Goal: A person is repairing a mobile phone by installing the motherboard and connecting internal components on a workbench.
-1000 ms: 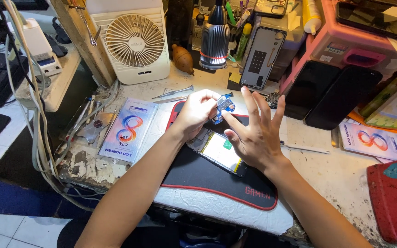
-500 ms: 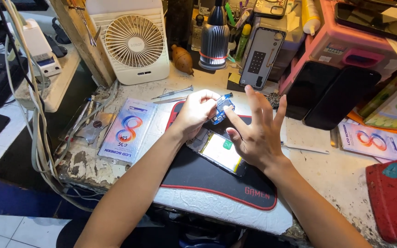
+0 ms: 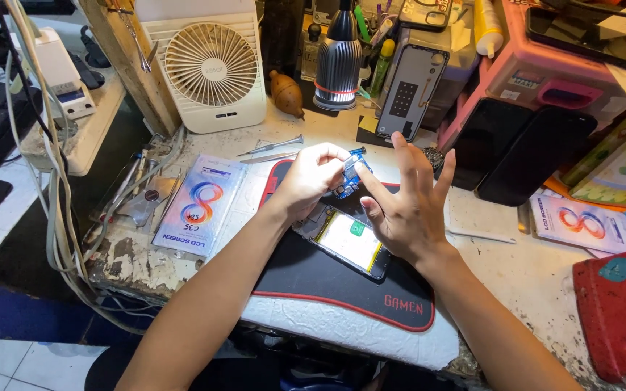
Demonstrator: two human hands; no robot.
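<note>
Since the earlier frames the right hand (image 3: 400, 210) has lifted its fingers off the small blue circuit board (image 3: 347, 176): a second ago they lay curled over it, and now they stand fanned upward, with only the thumb still reaching across to the board's right edge. The left hand (image 3: 311, 177) has hardly shifted; its grip stays pinched on the board, fingers over the top and thumb beneath, holding it just above the far end of the opened phone (image 3: 345, 240). The right hand's grip is wide open and has hold of nothing; it only touches the board with the thumb tip.

The phone lies back-off on a black mat with a red border (image 3: 313, 279), its yellow-green battery facing up, tilted diagonally between the two wrists. The mat sits on the scuffed white worktop (image 3: 516, 268).

To the left of the mat lies a flat packet for a replacement screen (image 3: 199, 205), and beyond it a screwdriver (image 3: 271, 147) and tweezers. A white desk fan (image 3: 211, 65) stands at the back, with a ribbed lamp base (image 3: 337, 72) to its right and a dark phone back panel (image 3: 409, 93) propped upright. Two black screens (image 3: 516, 148) lean against a pink box on the right, well apart from the hands.
</note>
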